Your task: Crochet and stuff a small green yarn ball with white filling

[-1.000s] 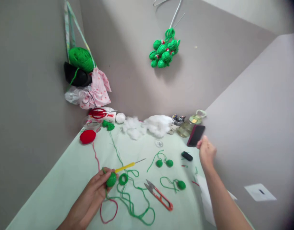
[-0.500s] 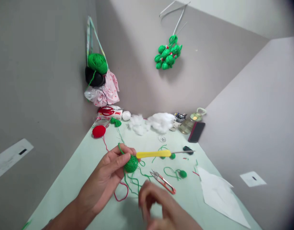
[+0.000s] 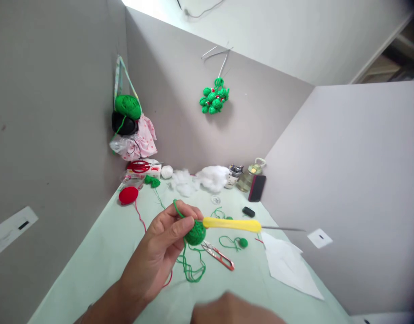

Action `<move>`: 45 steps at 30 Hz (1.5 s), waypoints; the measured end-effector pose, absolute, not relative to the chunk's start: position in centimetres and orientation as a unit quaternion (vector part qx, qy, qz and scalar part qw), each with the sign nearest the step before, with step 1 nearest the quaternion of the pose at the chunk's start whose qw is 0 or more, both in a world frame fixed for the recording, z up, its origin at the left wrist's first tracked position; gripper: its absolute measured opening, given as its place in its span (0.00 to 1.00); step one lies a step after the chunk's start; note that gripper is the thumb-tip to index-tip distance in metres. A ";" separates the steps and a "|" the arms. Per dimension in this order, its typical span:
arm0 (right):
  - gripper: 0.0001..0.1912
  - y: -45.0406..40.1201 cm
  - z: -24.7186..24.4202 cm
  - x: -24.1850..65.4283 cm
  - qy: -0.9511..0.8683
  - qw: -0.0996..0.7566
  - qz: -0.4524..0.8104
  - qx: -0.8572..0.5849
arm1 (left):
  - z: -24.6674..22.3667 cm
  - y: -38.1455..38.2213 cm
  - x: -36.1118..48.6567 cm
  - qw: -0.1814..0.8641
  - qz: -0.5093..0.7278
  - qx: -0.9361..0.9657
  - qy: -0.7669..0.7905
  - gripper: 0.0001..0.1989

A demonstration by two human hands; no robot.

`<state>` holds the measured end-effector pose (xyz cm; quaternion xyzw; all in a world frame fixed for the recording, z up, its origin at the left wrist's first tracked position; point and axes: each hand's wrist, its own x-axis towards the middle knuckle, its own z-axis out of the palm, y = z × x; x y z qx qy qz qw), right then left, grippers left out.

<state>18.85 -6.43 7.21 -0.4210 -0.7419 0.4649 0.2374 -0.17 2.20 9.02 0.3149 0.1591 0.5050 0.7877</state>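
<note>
My left hand (image 3: pixel 168 238) pinches a small green crocheted ball (image 3: pixel 195 232) between thumb and fingers. A crochet hook with a yellow handle (image 3: pixel 232 223) sticks out of the work to the right, its bare metal end pointing away. Green yarn (image 3: pixel 193 270) loops over my index finger and trails beneath the ball onto the table. Low at the bottom edge is my right hand (image 3: pixel 234 310), blurred and cut off, with its fingers hidden; it is apart from the hook and ball. Thread snips (image 3: pixel 218 256) with orange handles lie just right of the ball.
A green ball with a yarn tail (image 3: pixel 242 243), a black object (image 3: pixel 248 211) and white paper (image 3: pixel 288 265) lie to the right. Red yarn (image 3: pixel 128 195), white stuffing (image 3: pixel 212 178), a bottle (image 3: pixel 249 177) and a phone (image 3: pixel 257 188) stand farther back. Crocheted green pieces (image 3: pixel 214 96) hang on the wall.
The view has tilted up and shifted right. My right hand has dropped toward the bottom edge. My left hand still holds the ball, with the hook in it.
</note>
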 end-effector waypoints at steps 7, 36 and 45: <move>0.22 -2.9 9.4 18.0 -0.689 0.550 0.268 -0.389 | 8.8 1.7 -0.1 0.756 0.505 0.389 0.148 0.05; 0.05 5.9 5.1 15.9 -0.554 0.632 0.383 -0.383 | 5.7 7.2 1.2 0.573 0.523 0.498 0.387 0.23; 0.07 6.4 5.8 19.3 -0.386 0.655 0.586 -0.282 | 6.8 10.3 -7.0 0.637 0.399 0.600 0.272 0.13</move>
